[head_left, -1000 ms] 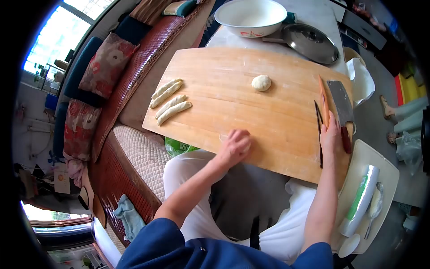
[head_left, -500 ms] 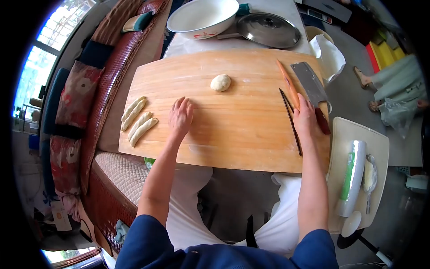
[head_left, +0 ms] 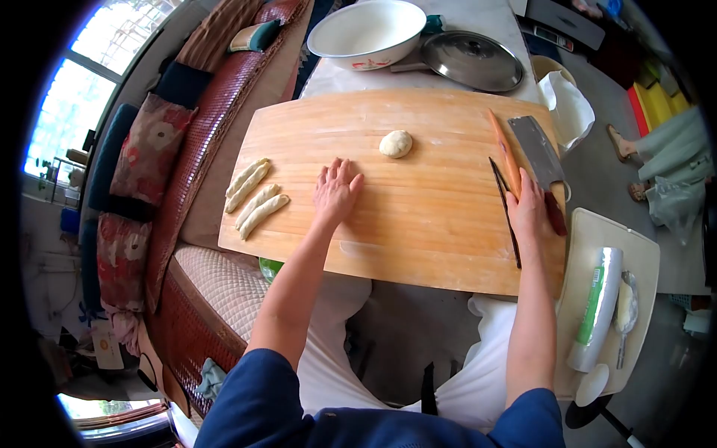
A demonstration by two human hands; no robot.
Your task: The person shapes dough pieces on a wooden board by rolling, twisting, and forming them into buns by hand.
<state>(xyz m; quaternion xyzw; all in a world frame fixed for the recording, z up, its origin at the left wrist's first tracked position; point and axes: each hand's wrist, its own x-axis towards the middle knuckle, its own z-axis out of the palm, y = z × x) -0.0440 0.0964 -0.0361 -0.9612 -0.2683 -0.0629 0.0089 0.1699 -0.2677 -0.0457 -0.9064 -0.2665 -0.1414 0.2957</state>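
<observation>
My left hand [head_left: 337,193] lies palm down on the wooden board [head_left: 418,239], fingers spread, holding nothing. Ahead of it and to its right sits a round ball of dough [head_left: 396,144]. Several pale strips of dough [head_left: 261,216] lie in two pairs at the board's left side. At the right side, the fingers of my right hand [head_left: 529,207] are closed around the near end of a tapered wooden rolling pin [head_left: 505,151]. Dark chopsticks [head_left: 505,213] rest just left of that hand. A cleaver [head_left: 535,148] lies to its right, its dark handle partly behind the hand.
Beyond the board stand a white enamel basin [head_left: 366,37] and a metal lid [head_left: 472,58]. A cream tray [head_left: 575,299] at the right holds a roll of plastic wrap [head_left: 597,310] and a wrapped spoon [head_left: 626,302]. Another person's legs [head_left: 661,153] show at far right.
The whole view has shifted, so things appear farther right. My left hand has slid slightly toward the dough ball and its fingers are more spread. My right hand stays at the rolling pin.
</observation>
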